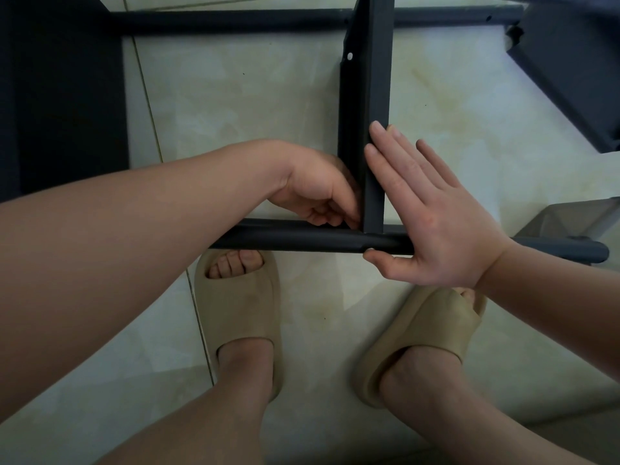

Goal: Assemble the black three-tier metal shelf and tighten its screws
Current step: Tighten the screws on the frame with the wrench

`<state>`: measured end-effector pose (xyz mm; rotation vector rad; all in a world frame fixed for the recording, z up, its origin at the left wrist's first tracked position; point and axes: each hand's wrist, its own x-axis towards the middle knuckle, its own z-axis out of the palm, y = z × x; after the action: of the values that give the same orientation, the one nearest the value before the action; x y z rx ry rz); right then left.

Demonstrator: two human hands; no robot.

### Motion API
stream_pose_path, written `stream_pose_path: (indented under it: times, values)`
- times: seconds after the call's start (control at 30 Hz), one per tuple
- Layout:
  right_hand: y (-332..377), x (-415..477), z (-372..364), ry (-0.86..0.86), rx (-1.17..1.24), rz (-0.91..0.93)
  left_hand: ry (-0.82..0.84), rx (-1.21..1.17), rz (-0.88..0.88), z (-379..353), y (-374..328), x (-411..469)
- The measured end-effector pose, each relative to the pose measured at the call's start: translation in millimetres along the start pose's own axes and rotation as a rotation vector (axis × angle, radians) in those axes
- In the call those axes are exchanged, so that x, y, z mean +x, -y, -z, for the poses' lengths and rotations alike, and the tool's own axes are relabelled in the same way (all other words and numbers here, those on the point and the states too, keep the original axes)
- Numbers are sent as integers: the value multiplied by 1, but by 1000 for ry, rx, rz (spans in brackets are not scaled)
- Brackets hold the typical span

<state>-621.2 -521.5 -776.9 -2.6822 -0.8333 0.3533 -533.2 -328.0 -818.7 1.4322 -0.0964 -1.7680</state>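
The black shelf frame (380,95) lies flat on the tiled floor (251,95), straight ahead of the person's feet. Its near tube (295,238) runs left to right just beyond the toes. A flat-sided crossbar (374,182) meets that tube at a right angle and runs away to the far tube (218,20) at the top of the view. A small pale hole (350,56) shows on the crossbar's left flange, towards the far end.

Both hands are at the near joint, one on each side of the crossbar. The left hand (318,193) comes in from the left with its fingers curled down into the inner corner where crossbar and tube meet. The fingertips touch the metal there, but I cannot tell whether they pinch anything. The right hand (426,209) is spread flat, its straight fingers (385,152) lying along the crossbar's right edge. Its palm is over the near tube and its thumb tip is against the tube's near side, just below the joint.

Two beige slides (238,313) are on the feet, close behind the near tube. A dark panel (67,95) lies at the far left and another dark metal part (570,78) sits at the upper right. A grey object (577,219) shows at the right edge.
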Motion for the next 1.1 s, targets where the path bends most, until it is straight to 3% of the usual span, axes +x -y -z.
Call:
stream_pose_path:
  times: [0.5, 0.67, 0.77, 0.9, 1.0, 1.1]
  values:
    - [0, 0, -1, 1, -12, 3, -9, -54, -3, -2, 3, -5]
    - [0, -1, -2, 10, -42, 11, -40, 270, 130, 4, -11, -39]
    - [4, 0, 5, 108, -60, -12, -15, 376, 236, -9, -18, -63]
    - [10, 4, 26, 291, -111, -74, -215, 688, 248, -46, -17, -70]
    - [16, 16, 57, 432, -164, -141, -331, 788, 241, -62, -20, -81]
    - [21, 21, 94, 455, -48, -331, -462, 909, 219, -73, -33, -96]
